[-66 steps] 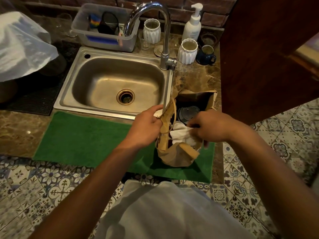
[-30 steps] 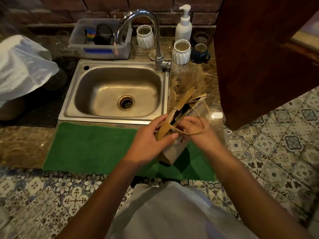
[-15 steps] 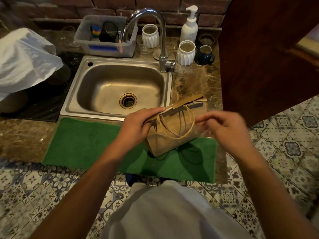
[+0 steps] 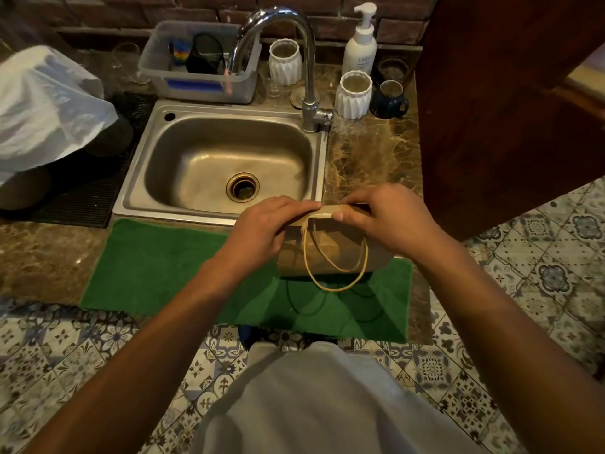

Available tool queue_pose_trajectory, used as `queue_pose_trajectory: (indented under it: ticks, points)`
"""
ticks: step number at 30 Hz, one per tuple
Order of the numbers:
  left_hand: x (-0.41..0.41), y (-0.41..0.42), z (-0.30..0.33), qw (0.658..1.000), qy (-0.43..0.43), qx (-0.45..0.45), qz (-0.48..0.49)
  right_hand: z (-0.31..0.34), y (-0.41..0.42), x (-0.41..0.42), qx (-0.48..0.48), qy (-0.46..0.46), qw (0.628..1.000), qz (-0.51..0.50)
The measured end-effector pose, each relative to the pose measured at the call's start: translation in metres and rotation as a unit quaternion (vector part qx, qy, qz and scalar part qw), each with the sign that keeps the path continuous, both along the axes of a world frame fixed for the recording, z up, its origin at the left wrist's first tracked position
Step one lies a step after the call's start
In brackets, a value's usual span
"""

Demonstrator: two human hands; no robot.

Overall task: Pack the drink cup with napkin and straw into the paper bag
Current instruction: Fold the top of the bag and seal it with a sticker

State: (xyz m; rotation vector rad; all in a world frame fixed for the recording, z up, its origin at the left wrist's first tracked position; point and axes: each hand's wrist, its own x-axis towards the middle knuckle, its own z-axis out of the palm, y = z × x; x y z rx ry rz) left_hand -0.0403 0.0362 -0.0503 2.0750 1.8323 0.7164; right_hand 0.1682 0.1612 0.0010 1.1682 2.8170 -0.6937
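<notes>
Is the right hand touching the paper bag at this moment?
Touching. The head view shows the right hand pinching the folded top edge of the paper bag, thumb in front, fingers over the edge.

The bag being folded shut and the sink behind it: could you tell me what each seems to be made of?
The paper bag looks like matte brown kraft paper: it creases sharply where both hands pinch its top, and its handle seems to be twisted paper cord. The sink appears to be brushed stainless steel, with a dull grey sheen and soft reflections; the tap looks chrome-plated, being mirror-bright.
</notes>
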Motion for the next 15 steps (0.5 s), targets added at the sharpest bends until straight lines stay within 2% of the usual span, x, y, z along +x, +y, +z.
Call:
queue_pose_trajectory:
  ticks: [5, 9, 11, 15]
  points:
    - [0.006, -0.003, 0.002, 0.997, -0.026, -0.007, 0.077, -0.009, 0.001, 0.003, 0.004, 0.000, 1.000, -0.015]
    - [0.003, -0.003, 0.019, 0.985, -0.104, -0.126, 0.045, -0.017, -0.001, 0.005, 0.025, 0.035, 0.999, -0.034]
    - [0.001, -0.001, 0.028, 0.980, -0.128, -0.144, 0.042, -0.018, -0.002, 0.005, 0.021, 0.058, 0.997, -0.036]
    - [-0.002, 0.013, 0.027, 0.992, -0.006, -0.122, 0.020, -0.017, -0.008, 0.007, -0.016, 0.092, 0.995, -0.036]
